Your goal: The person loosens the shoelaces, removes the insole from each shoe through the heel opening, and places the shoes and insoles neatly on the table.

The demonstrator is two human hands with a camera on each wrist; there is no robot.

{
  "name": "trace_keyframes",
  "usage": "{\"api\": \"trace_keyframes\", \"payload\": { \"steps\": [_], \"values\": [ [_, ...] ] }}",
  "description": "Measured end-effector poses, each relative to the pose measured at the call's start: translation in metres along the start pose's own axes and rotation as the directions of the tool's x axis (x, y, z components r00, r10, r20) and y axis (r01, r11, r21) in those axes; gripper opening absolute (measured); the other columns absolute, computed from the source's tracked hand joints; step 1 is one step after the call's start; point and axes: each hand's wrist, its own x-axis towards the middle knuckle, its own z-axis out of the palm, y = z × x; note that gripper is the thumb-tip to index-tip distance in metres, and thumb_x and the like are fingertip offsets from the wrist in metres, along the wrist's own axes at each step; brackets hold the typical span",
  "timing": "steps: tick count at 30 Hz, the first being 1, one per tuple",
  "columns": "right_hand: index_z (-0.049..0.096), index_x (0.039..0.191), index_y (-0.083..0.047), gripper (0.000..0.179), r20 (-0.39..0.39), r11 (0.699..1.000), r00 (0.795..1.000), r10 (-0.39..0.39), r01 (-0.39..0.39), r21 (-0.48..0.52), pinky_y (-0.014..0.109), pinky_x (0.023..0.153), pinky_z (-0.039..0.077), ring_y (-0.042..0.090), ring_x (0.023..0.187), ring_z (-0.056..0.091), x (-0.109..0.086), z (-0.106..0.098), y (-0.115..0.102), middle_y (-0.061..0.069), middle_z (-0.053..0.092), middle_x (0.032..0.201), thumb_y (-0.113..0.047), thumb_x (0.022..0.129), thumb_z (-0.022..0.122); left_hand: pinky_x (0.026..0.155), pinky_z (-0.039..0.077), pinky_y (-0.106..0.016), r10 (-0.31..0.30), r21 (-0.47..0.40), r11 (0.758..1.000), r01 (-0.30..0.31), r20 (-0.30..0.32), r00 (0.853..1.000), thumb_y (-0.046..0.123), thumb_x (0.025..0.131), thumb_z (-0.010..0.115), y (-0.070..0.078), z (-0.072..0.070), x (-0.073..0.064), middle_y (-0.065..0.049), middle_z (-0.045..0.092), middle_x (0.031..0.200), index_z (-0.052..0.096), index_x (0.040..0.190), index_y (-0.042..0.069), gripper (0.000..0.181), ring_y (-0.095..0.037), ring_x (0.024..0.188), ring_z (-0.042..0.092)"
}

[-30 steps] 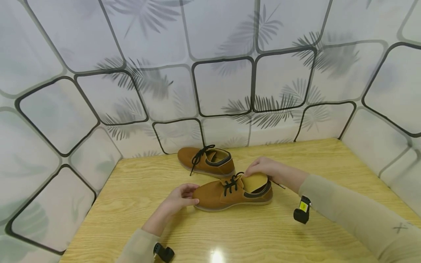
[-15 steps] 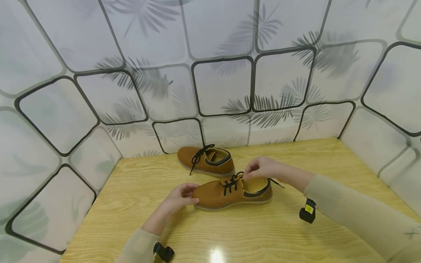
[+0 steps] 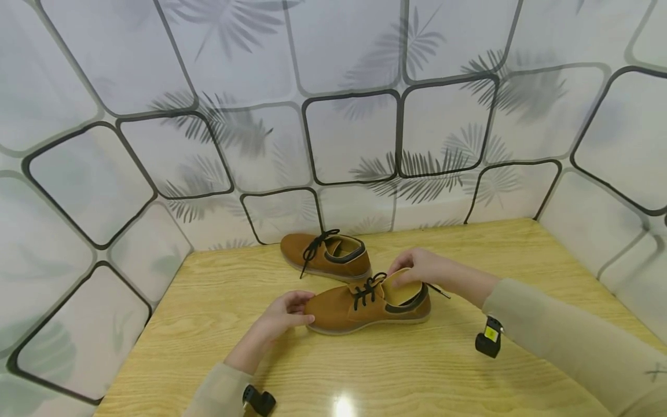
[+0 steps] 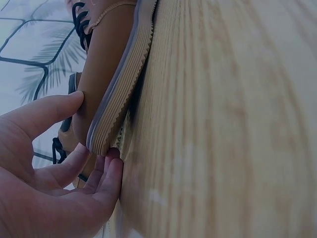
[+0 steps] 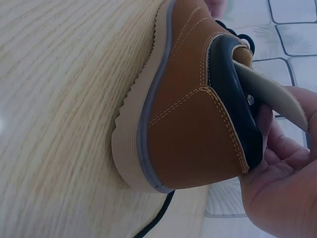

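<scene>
Left hand (image 3: 278, 315) grips the toe of the near brown shoe (image 3: 333, 307), thumb on its near side, other fingers round the tip. Right hand (image 3: 419, 269) pinches the yellowish insole (image 3: 401, 294) between thumb and fingers, above the shoe's mouth. Insole's heel end is tilted up clear of the dark padded collar (image 5: 235, 101); its front end is down inside, hidden. Near shoe stands upright on its sole mid-worktop (image 3: 406, 373), toe toward the left edge, heel toward the right edge. Its black laces (image 3: 365, 294) are threaded over the front; a black cord (image 3: 439, 291) pokes out behind the heel. Far brown shoe (image 3: 333, 267) is upright just behind, close to the back edge, toe the same way, laces done up. My beige sleeves (image 3: 552, 330) each have a black wrist camera (image 3: 488, 341) below the cuff. Patterned wall (image 3: 354, 139) meets the worktop's back edge.
</scene>
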Motion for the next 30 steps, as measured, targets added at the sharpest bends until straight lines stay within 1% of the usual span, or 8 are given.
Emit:
{"api": "trace_keyframes", "payload": {
  "steps": [3,6,9,13,19,23,28,30],
  "values": [
    [0.078,0.111,0.0,0.027,-0.02,0.999,1.0,0.002,-0.002,0.04,0.043,0.105,0.052,0.025,0.113,0.067,0.001,0.0,0.002,0.011,0.076,0.117,-0.019,0.091,0.077,0.099,0.05,-0.03,0.001,-0.002,1.0,-0.001,0.0,1.0,0.002,0.092,0.077,0.0,0.0,0.0,-0.026,0.062,0.141,0.058,0.142,-0.007,0.053,-0.025,0.117,0.061],
    [0.079,0.111,0.002,0.028,-0.011,0.992,1.0,0.02,-0.018,0.122,0.031,0.092,0.053,0.014,0.098,0.066,0.002,0.0,0.005,0.005,0.077,0.108,-0.018,0.091,0.076,0.099,0.05,-0.029,0.001,0.0,1.0,-0.001,-0.002,1.0,0.001,0.092,0.077,-0.001,0.0,0.001,-0.025,0.062,0.14,0.059,0.142,-0.007,0.053,-0.024,0.117,0.061],
    [0.078,0.111,0.003,0.027,0.016,0.973,0.999,0.044,-0.046,0.226,0.028,0.083,0.056,0.011,0.089,0.066,0.003,-0.001,0.007,-0.001,0.075,0.1,-0.016,0.093,0.076,0.099,0.05,-0.03,0.0,0.0,1.0,0.0,-0.004,1.0,0.001,0.092,0.077,0.0,0.0,0.0,-0.026,0.062,0.14,0.059,0.142,-0.007,0.053,-0.024,0.117,0.061],
    [0.077,0.111,0.003,0.025,0.041,0.946,0.997,0.064,-0.074,0.314,0.027,0.074,0.058,0.009,0.079,0.068,0.004,-0.002,0.01,-0.005,0.075,0.089,-0.013,0.093,0.075,0.099,0.05,-0.03,-0.004,-0.008,1.0,0.004,-0.001,1.0,0.001,0.093,0.076,0.001,0.0,0.0,-0.025,0.062,0.141,0.058,0.142,-0.007,0.054,-0.025,0.117,0.061],
    [0.079,0.107,-0.001,0.019,0.053,0.922,0.996,0.067,-0.082,0.378,0.026,0.07,0.059,0.008,0.075,0.07,0.004,-0.003,0.013,-0.005,0.077,0.086,-0.012,0.093,0.073,0.098,0.05,-0.028,0.002,-0.019,1.0,-0.002,0.013,1.0,0.002,0.093,0.076,0.001,-0.001,-0.001,-0.024,0.061,0.14,0.057,0.143,-0.007,0.054,-0.025,0.117,0.06],
    [0.081,0.101,-0.006,0.013,0.055,0.891,0.996,0.065,-0.083,0.447,0.024,0.07,0.06,0.008,0.075,0.072,0.005,-0.004,0.016,-0.004,0.078,0.085,-0.008,0.093,0.071,0.097,0.051,-0.029,0.003,-0.02,1.0,-0.003,0.01,1.0,0.002,0.093,0.076,0.001,-0.001,-0.001,-0.024,0.062,0.139,0.057,0.143,-0.007,0.054,-0.024,0.116,0.061],
    [0.08,0.104,-0.008,0.015,0.047,0.85,0.996,0.078,-0.092,0.519,0.026,0.074,0.062,0.009,0.081,0.074,0.004,-0.004,0.021,-0.004,0.077,0.091,-0.008,0.093,0.07,0.096,0.05,-0.027,0.001,-0.02,1.0,-0.001,-0.007,1.0,0.001,0.092,0.076,0.0,0.0,0.0,-0.025,0.063,0.138,0.058,0.141,-0.007,0.053,-0.023,0.115,0.061],
    [0.079,0.106,-0.009,0.015,0.047,0.84,0.996,0.075,-0.088,0.535,0.027,0.077,0.062,0.01,0.084,0.073,0.004,-0.004,0.023,-0.005,0.076,0.094,-0.009,0.094,0.07,0.096,0.05,-0.026,0.004,-0.022,1.0,-0.005,-0.01,1.0,0.001,0.091,0.077,0.0,0.0,0.0,-0.025,0.063,0.138,0.059,0.141,-0.008,0.053,-0.023,0.115,0.061]
  ]
}}
